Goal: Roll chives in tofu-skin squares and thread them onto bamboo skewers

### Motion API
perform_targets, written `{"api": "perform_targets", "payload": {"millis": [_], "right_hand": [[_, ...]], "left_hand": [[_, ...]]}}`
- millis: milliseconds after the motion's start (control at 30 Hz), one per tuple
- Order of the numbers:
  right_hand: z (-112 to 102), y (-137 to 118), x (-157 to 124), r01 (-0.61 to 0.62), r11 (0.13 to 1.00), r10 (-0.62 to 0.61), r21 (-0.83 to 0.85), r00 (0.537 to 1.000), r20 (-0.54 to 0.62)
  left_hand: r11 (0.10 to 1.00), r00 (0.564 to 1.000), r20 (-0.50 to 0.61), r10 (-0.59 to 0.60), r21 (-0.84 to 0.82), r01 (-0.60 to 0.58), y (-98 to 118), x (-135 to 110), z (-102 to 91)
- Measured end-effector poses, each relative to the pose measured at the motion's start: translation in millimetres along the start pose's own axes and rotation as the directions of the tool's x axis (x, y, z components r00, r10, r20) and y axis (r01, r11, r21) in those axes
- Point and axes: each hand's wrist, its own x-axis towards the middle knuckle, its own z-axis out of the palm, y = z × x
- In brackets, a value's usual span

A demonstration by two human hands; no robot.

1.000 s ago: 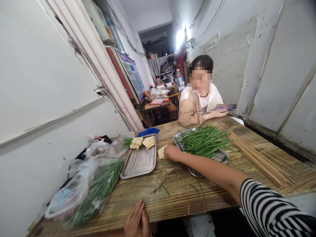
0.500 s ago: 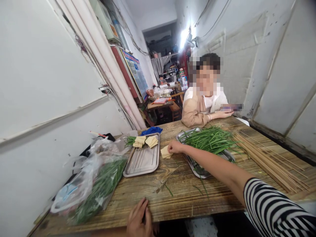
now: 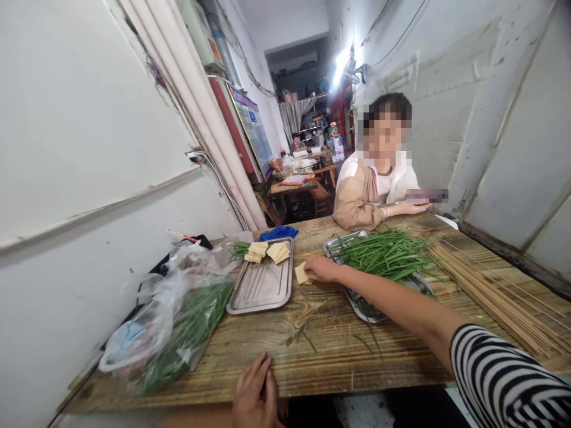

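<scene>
My right hand (image 3: pixel 322 269) reaches out to the middle of the table, fingers curled down and closed on pale tofu sheets (image 3: pixel 301 274) that lie on the wood. Part of the sheets is hidden under the fingers. My left hand (image 3: pixel 256 391) rests at the near table edge, fingers stretched forward, holding nothing. To the left of the sheets, a metal tray (image 3: pixel 261 295) bears tofu rolls (image 3: pixel 256 252) on skewers with chives inside, and more folded tofu sheets (image 3: pixel 279 252). Under my right forearm, a second metal tray (image 3: pixel 359 310) holds a heap of green chives (image 3: pixel 379 254).
Bamboo skewers (image 3: pixel 499 303) lie in a bundle at the right. A clear plastic bag (image 3: pixel 191 321) of greens lies at the left, and a blue cloth (image 3: pixel 279 233) behind the left tray. Across the table, a person (image 3: pixel 361 196) holds a phone. Loose chive pieces (image 3: pixel 309 342) lie on the wooden table (image 3: pixel 223 371).
The view has shifted slightly. My right hand stays at the tofu sheets, its fingers now lower and flatter over them. My left hand has stayed at the table edge.
</scene>
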Motion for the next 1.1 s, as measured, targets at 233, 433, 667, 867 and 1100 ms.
{"api": "perform_targets", "payload": {"millis": [233,433,667,867,1100], "right_hand": [[-1.3,7.0,4.2,0.053,0.998,-0.054,0.015,0.998,0.035],[-6.3,15.8,7.0,0.028,0.999,-0.030,0.034,0.998,0.058],[-6.9,15.1,8.5,0.061,0.998,-0.063,0.033,0.995,0.074],[-5.8,11.6,12.0,0.078,0.997,-0.079,0.017,0.994,0.078],[-17.7,9.8,21.6,0.008,1.000,-0.008,-0.014,0.999,0.049]], "left_hand": [[0.999,1.000,-0.014,0.026,0.024,-0.025,0.5,-0.6,1.6],[1.000,0.999,-0.046,0.007,0.025,-0.006,5.4,2.2,2.2],[0.999,0.997,-0.056,-0.050,-0.001,0.050,10.5,7.1,3.1],[0.994,0.998,0.062,-0.011,-0.112,0.018,33.9,35.3,4.6],[0.986,0.913,0.379,0.152,-0.125,-0.112,75.5,110.8,45.4]]}}
